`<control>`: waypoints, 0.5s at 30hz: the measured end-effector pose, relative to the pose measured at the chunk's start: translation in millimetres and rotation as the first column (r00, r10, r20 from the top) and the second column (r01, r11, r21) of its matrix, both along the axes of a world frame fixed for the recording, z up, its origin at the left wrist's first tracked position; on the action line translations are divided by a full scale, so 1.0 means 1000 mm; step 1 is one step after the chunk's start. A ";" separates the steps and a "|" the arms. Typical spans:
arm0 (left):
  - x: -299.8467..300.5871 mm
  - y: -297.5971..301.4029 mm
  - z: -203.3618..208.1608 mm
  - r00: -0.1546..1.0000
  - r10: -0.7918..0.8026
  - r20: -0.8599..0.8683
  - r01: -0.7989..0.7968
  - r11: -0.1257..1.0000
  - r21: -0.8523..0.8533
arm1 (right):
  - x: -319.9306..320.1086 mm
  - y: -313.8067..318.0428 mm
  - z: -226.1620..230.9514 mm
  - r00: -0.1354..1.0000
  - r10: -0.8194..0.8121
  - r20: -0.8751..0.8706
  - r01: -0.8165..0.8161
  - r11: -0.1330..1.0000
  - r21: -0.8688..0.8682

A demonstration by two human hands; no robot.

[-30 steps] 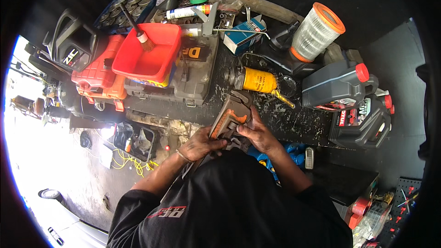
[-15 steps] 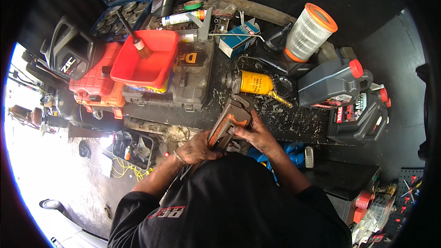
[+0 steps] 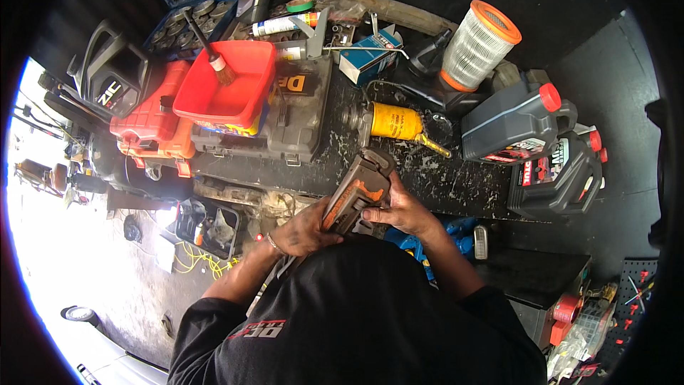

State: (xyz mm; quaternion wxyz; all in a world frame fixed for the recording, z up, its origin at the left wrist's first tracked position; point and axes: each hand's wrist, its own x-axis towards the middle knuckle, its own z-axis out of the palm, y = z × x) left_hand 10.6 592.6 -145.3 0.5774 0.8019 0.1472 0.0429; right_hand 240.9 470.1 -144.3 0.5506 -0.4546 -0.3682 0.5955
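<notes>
Both my hands hold a worn, dark brown pipe wrench with orange colouring along its side. It is tilted, its hooked jaw end pointing up and away from me over the bench's near edge. My left hand is wrapped round its lower left part. My right hand grips the other side, with the thumb pressed on the wrench near its middle. The lower end of the wrench is hidden by my hands and body. On the bench just beyond lies a yellow cylindrical tool with a metal end.
A black, paint-chipped bench spans the scene. On its left are a red tub with a brush, a dark tool case and red cases. On its right stand dark oil jugs and a cylindrical air filter.
The wrench and both hands have shifted only slightly, and my right thumb sits a little lower on the wrench. The grip stays the same.
</notes>
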 end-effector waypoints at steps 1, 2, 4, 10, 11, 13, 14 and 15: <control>-0.001 -0.002 -0.001 0.999 0.010 -0.037 -0.011 1.000 -0.022 | 0.001 -0.001 -0.001 0.998 0.021 0.062 -0.023 0.999 0.031; -0.002 -0.005 -0.001 1.000 0.011 -0.013 -0.011 1.000 0.006 | 0.001 -0.001 -0.002 0.991 0.006 0.134 -0.008 1.000 0.013; -0.003 -0.009 -0.001 0.999 0.012 0.037 -0.014 0.998 0.062 | -0.003 0.000 -0.003 0.990 -0.007 0.139 -0.001 0.998 0.056; -0.001 -0.021 -0.003 0.981 0.128 -0.148 -0.126 0.992 0.024 | -0.009 -0.008 0.002 0.999 -0.039 -0.029 0.038 0.999 -0.038; -0.001 -0.022 -0.004 0.987 0.121 -0.109 -0.125 0.992 -0.033 | -0.008 -0.012 0.003 0.997 0.011 -0.078 -0.016 0.998 -0.060; 0.000 -0.024 -0.007 0.994 0.105 -0.023 -0.108 0.984 -0.142 | -0.007 -0.014 -0.001 1.000 0.017 0.007 -0.017 1.000 -0.025; -0.001 -0.025 -0.009 0.994 0.106 -0.018 -0.108 0.983 -0.147 | -0.007 -0.015 -0.003 0.998 0.004 0.062 -0.001 0.999 -0.043; -0.001 -0.026 -0.010 0.994 0.109 -0.012 -0.110 0.982 -0.151 | -0.010 -0.014 -0.006 0.993 -0.024 0.116 0.025 1.000 -0.014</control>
